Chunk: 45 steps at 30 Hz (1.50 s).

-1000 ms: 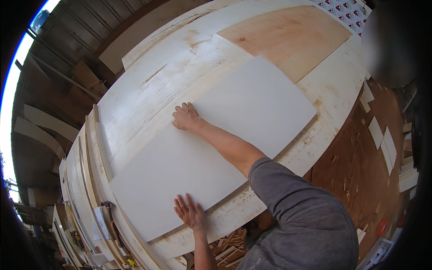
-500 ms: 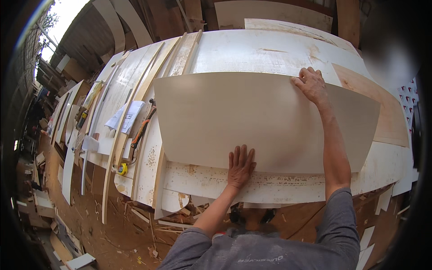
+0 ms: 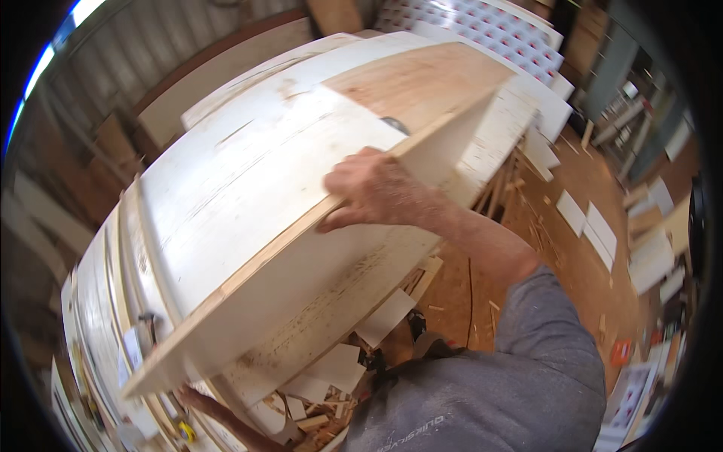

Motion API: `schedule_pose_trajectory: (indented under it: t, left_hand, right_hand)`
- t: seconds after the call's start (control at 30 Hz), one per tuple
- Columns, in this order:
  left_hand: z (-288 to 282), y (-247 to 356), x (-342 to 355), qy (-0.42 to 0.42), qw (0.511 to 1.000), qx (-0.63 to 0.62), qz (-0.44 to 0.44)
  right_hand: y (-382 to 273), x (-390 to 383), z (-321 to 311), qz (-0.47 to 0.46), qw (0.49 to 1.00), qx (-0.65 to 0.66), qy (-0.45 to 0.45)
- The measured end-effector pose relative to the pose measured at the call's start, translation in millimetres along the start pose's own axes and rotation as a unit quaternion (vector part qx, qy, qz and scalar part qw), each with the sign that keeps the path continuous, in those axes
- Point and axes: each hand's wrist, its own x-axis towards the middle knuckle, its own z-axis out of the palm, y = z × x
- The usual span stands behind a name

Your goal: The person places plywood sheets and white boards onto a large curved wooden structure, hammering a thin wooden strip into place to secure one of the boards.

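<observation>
A long plywood panel (image 3: 301, 260) with a pale face stands tilted up on the worktable, its bare wooden edge running diagonally toward me. My right hand (image 3: 373, 188) is closed over that upper edge near the middle, fingers on the far side and thumb on the near face. At the lower left, my left hand (image 3: 197, 399) is close to the panel's left end. Its fingers are blurred and partly hidden, so their grip does not show. Under the panel lies the white, scuffed table surface (image 3: 248, 158).
A bare plywood sheet (image 3: 425, 83) lies at the table's far end, with a dark round object (image 3: 394, 124) beside it. Wooden strips (image 3: 120, 260), a hammer (image 3: 148, 322) and a yellow tape measure (image 3: 186, 431) are at the left. Offcuts (image 3: 587, 222) litter the brown floor.
The panel has gone from lying flat to standing on edge. My right hand now grips its upper edge; my left has left the near edge for the left end. The view has swung right.
</observation>
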Motion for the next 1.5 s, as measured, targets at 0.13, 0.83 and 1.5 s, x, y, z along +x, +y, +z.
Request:
schedule_pose_trajectory:
  t: [0.13, 0.83, 1.5]
  left_hand:
    - [37.1, 84.9, -11.9, -0.065, 0.989, 0.123, 0.053]
    - [247.7, 549.2, -344.2, -0.161, 0.865, 0.104, 0.464]
    - [479.5, 1069.9, -1002.0, -0.595, 0.567, -0.358, 0.444]
  right_hand:
    - [-0.8, -56.8, -10.7, -0.016, 0.992, -0.009, 0.128]
    - [130.1, -735.5, -299.3, 0.630, 0.768, -0.002, 0.113]
    - [222.8, -1130.9, -393.2, 0.902, 0.344, -0.089, 0.245]
